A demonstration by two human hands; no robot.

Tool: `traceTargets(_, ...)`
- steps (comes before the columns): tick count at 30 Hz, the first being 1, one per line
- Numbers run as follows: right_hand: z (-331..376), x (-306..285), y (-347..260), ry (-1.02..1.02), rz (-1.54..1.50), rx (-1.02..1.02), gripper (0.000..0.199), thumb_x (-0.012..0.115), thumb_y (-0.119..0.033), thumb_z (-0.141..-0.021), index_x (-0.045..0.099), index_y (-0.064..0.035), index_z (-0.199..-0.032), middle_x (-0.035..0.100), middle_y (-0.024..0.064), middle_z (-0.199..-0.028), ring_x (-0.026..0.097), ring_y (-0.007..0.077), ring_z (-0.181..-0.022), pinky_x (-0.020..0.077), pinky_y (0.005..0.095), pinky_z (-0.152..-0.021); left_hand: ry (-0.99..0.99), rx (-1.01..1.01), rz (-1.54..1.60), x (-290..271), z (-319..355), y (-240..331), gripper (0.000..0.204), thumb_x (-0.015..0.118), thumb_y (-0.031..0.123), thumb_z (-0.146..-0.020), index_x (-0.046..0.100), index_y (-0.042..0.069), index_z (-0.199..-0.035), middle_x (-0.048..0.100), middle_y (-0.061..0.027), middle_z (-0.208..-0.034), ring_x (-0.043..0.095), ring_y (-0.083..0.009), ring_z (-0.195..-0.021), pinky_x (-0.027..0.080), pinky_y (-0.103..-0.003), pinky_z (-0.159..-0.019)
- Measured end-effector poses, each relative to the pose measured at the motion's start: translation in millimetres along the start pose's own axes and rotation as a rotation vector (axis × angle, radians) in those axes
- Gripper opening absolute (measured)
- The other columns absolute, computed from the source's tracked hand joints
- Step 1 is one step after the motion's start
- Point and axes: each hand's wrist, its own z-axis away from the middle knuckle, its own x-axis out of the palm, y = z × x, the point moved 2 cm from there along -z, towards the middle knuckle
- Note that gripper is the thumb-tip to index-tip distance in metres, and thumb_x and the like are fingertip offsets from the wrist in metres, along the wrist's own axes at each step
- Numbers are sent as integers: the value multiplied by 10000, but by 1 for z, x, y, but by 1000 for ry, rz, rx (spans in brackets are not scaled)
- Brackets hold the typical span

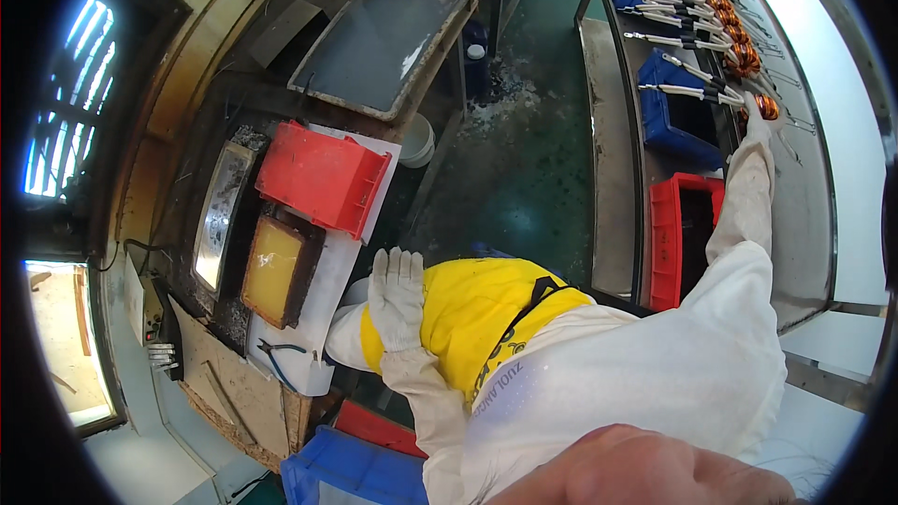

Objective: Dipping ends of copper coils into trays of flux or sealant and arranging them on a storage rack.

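Observation:
My right hand (pixel 757 120), in a pale work glove, reaches out to the metal bench on the right. It is closed on a copper wire coil (pixel 768 107) with white-sleeved leads (pixel 687 91) that stretch left over a blue bin. The glove partly hides the fingers' grip. My left hand (pixel 397 295), also gloved, lies flat against the yellow apron (pixel 477 309) with its fingers stretched out and nothing in it. Beyond the right hand, several similar copper coils (pixel 720 0) lie in a row along the bench, their white leads pointing left.
On the left bench are a red bin (pixel 323 173), a pan of yellowish material (pixel 273 269), a shiny metal bath (pixel 223 215) and pliers (pixel 282 348). A dark tray (pixel 383 37) stands farther back. Blue (pixel 658 112) and red (pixel 666 243) bins sit along the right bench's edge.

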Motion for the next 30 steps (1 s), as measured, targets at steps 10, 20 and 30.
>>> traceTargets(10, 56, 34, -91, 30, -24, 73, 893, 911, -219, -693, 406, -40, -1408, 561, 178, -1315, 598, 276, -1172, 472, 361, -1043, 2, 38, -22, 3, 4, -1, 364, 471, 247, -1049, 559, 62, -1350, 615, -150, -1307, 593, -321, -1212, 388, -506, -1163)
traceTargets(20, 8, 76, -64, 30, 109, 174, 998, 892, -361, -724, 307, -54, -1471, 488, 212, -1408, 545, 320, -1271, 435, 409, -1091, 72, 6, -22, 8, -6, 0, 368, 468, 259, -1051, 553, 71, -1356, 613, -148, -1305, 586, -327, -1217, 395, -512, -1157)
traceTargets(30, 8, 80, -37, -75, 106, 4, 1222, 819, -565, -740, 94, -18, -1557, 425, 289, -1444, 494, 386, -1311, 406, 422, -1084, 94, 53, -19, 3, -1, -2, 387, 462, 287, -1047, 539, 58, -1350, 598, -163, -1326, 574, -340, -1238, 383, -527, -1162)
